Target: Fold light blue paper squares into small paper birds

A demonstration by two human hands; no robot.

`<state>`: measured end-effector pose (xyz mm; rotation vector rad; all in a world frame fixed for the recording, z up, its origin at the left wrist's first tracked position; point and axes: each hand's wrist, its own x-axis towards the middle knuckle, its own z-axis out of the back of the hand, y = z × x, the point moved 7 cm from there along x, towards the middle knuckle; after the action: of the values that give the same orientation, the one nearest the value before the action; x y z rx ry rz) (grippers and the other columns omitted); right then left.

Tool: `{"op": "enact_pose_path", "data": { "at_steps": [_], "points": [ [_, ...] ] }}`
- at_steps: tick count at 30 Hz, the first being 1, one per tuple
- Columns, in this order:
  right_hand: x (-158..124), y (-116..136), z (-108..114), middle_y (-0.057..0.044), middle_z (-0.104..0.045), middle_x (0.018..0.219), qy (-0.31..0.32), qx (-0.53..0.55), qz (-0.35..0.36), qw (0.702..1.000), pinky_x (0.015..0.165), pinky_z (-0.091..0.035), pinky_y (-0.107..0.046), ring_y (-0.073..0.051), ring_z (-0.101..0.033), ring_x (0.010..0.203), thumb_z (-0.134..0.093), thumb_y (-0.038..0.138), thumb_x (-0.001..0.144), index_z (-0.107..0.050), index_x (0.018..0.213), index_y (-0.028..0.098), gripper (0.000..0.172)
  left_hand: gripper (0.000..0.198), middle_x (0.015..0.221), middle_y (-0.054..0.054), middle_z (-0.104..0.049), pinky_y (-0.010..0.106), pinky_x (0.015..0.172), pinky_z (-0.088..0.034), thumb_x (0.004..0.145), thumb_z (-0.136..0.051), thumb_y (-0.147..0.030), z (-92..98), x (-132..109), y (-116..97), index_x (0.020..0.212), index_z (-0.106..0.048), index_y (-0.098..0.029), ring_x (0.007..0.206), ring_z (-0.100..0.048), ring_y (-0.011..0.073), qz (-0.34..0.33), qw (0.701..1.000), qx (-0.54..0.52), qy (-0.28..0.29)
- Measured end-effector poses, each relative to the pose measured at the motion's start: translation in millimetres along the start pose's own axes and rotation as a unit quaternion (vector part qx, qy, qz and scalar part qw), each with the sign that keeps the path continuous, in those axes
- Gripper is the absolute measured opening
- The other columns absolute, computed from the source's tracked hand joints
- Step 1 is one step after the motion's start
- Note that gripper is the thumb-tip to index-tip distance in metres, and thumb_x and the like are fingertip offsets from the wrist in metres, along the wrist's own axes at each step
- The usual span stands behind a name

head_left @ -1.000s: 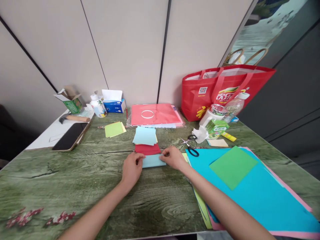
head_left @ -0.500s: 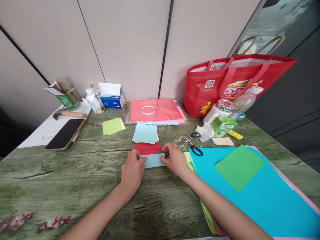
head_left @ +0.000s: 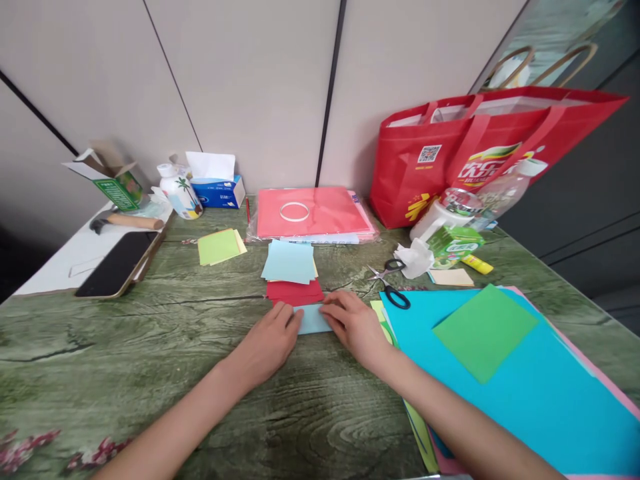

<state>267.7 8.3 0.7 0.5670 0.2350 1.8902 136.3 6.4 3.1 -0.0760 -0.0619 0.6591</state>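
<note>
A folded strip of light blue paper (head_left: 313, 321) lies flat on the table between my hands. My left hand (head_left: 273, 337) presses on its left end, thumb on the paper and fingers closed along the upper edge. At the other end, my right hand (head_left: 354, 327) has thumb and fingertips closed on the paper's upper right part. Just beyond the strip is a piece of red paper (head_left: 295, 292), partly covered by a small stack of light blue sheets (head_left: 289, 261). Fingers hide both ends of the strip.
Scissors (head_left: 393, 283) lie right of my hands, beside large blue sheets (head_left: 510, 413) with a green square (head_left: 485, 333) on top. Yellow-green notes (head_left: 219, 247), a phone (head_left: 116, 265) and a hammer (head_left: 133, 221) are leftward. A red bag (head_left: 405, 157) stands at the back right.
Both hands have shifted on the light blue strip. The left fingers now reach further over its left end, and the right fingers lie along its upper edge. The view has moved slightly.
</note>
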Motion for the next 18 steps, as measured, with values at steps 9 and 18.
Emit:
{"op": "enact_pose_path", "data": {
  "at_steps": [9, 18],
  "points": [
    [-23.5, 39.3, -10.0, -0.017, -0.06, 0.122, 0.03, -0.119, 0.198, 0.973, 0.097, -0.046, -0.043, -0.026, -0.052, 0.117, -0.052, 0.007, 0.083, -0.056, 0.122, 0.012, 0.039, 0.05, 0.094, 0.012, -0.058, 0.036, 0.077, -0.043, 0.085, -0.05, -0.05, -7.5, -1.7, -10.5, 0.107, -0.06, -0.006, 0.088, -0.052, 0.0259, -0.034, 0.996, 0.08, 0.017],
    [-31.3, 48.1, -16.2, -0.022, -0.053, 0.131, 0.09, -0.204, 0.199, 0.954, 0.099, -0.042, -0.048, -0.033, -0.049, 0.122, -0.056, 0.019, 0.081, -0.057, 0.123, 0.008, 0.043, 0.107, 0.112, 0.025, -0.059, 0.043, 0.094, -0.036, 0.057, -0.04, -0.085, -19.4, -9.3, -19.6, 0.12, -0.056, -0.001, 0.108, -0.051, 0.0365, -0.042, 0.988, 0.141, 0.046]
  ]
}}
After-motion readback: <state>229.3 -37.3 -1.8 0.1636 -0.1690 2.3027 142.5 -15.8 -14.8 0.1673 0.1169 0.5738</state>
